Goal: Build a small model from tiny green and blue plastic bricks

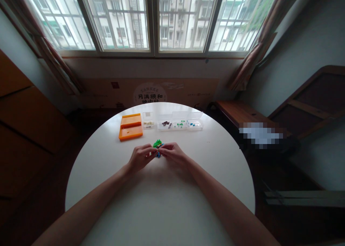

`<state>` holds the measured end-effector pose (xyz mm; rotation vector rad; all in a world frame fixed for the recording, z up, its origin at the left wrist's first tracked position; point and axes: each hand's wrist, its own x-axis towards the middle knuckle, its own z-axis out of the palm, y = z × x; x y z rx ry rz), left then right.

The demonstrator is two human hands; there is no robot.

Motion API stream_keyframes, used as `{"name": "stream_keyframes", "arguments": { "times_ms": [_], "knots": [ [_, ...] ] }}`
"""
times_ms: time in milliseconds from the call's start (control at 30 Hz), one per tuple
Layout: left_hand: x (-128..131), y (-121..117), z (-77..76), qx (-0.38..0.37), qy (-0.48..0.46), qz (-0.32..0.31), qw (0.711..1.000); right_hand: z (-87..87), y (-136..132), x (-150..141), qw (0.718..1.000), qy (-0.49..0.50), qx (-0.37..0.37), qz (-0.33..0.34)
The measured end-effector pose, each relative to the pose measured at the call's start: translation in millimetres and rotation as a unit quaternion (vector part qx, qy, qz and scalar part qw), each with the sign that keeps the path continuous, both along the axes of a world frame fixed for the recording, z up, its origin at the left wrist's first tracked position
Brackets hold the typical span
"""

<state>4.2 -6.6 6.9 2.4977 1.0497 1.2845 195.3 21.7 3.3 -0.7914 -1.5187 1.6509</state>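
Observation:
Both hands meet around a small model of green, blue and dark building bricks (158, 144) over the middle of the white table. My left hand (142, 154) pinches it from the left, fingers closed. From the right, my right hand (172, 152) has its thumb and fingertips closed on the model too. The green part shows above the fingertips; some blue shows between and below them. Any tiny piece between the fingertips is too small to make out.
Beyond the hands lie an orange two-level tray (131, 133), a small clear box (148, 124) with pale pieces, and a clear divided case (180, 128) holding dark, green and blue pieces. The round white table (151, 210) has a curved edge. A wooden bench (239, 111) stands at right.

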Motion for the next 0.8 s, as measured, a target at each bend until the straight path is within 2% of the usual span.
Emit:
{"name": "stream_keyframes", "arguments": {
  "times_ms": [333, 500, 667, 800],
  "knots": [
    [-0.2, 0.6, 0.4, -0.012, 0.014, 0.000, 1.000, -1.1, 0.6, -0.8, 1.000, -0.010, 0.011, -0.004],
    [0.1, 0.4, -0.8, -0.012, 0.014, 0.003, 1.000, -0.3, -0.1, -1.5, 1.000, 0.003, -0.007, -0.002],
    [0.5, 0.7, -1.2, -0.007, 0.005, 0.002, 1.000, -0.8, 1.3, -0.3, 0.995, 0.069, -0.065, -0.021],
    [0.4, 1.2, -2.6, -0.018, 0.007, 0.004, 1.000, -1.1, 5.0, 2.4, 0.976, 0.149, -0.140, -0.069]
  ]
}}
